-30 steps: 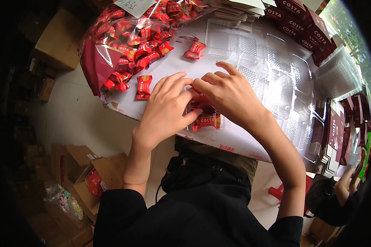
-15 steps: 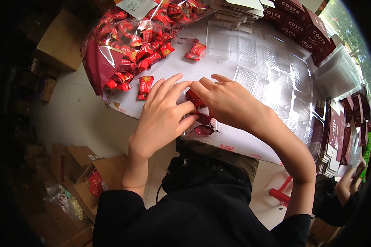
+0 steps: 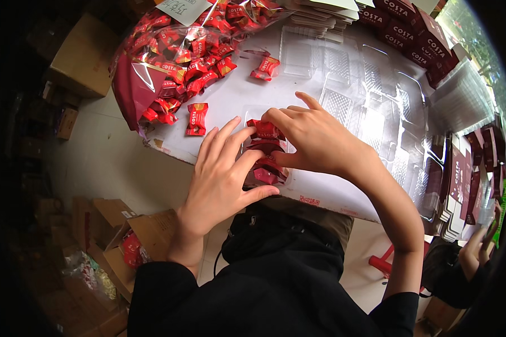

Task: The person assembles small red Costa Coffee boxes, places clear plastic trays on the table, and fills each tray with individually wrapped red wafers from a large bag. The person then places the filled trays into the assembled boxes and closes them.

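A short row of wrapped sweets, red at the far end and dark red nearer me, sits in a clear plastic tray by the table's front edge. My left hand lies along the row's left side, fingers spread and fingertips touching the sweets. From the right, my right hand bends over the row with its index finger and thumb closed about a red sweet; its fingers partly hide it. A loose red sweet lies left of the tray, another beyond it.
A large clear bag of red sweets fills the table's far left. Empty clear trays spread over the right, near stacked clear trays and dark red boxes. Open cartons stand on the floor. Another person's hand shows far right.
My left hand has slid slightly down, its thumb now nearer the front edge. My right thumb has come into view against the sweets, and more of the row shows.
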Tool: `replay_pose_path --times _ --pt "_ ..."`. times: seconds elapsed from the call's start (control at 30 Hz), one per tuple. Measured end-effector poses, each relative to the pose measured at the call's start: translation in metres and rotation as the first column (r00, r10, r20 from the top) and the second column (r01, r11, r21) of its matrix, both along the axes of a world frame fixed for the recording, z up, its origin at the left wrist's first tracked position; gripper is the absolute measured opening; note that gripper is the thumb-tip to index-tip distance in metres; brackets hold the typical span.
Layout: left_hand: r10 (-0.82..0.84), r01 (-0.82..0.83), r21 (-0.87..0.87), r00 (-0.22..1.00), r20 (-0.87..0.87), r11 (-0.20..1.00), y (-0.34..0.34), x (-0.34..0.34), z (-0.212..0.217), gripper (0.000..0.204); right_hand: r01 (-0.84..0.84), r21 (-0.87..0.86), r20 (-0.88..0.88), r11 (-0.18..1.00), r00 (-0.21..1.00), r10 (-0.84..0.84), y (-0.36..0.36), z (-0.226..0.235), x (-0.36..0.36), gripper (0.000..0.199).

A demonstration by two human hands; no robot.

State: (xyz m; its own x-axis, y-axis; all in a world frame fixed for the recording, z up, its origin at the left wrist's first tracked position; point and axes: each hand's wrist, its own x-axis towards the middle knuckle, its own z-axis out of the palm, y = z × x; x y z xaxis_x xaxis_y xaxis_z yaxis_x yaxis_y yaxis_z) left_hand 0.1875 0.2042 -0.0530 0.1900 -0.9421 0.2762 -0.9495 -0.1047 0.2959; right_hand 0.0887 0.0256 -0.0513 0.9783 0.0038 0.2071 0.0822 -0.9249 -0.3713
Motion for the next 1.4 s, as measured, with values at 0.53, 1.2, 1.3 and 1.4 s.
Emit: replay_pose_path --times 0.53,1.2,1.3,1.4 --pt "-0.059 0.054 0.113 0.998 0.035 0.992 -0.005 0.013 0.006 0.037 0.017 0.001 0.066 1.000 0.998 -0.017 0.006 -0.007 0.001 0.026" --pt "-0.025 0.026 0.016 0.999 -0.037 1.000 0.005 -0.001 -0.006 0.026 -0.033 0.106 -0.121 0.994 0.992 0.045 0.008 0.003 -0.002 0.040" --pt "-0.029 0.029 0.057 1.000 -0.003 0.998 -0.003 -0.006 0.004 0.025 -0.011 0.116 -0.072 0.993 0.997 0.019 0.009 -0.003 -0.002 0.041" --pt "-0.013 0.010 0.051 0.998 0.058 0.999 -0.009 -0.009 0.010 0.024 0.015 0.078 -0.010 0.997 1.000 -0.015 0.010 -0.006 -0.004 0.042"
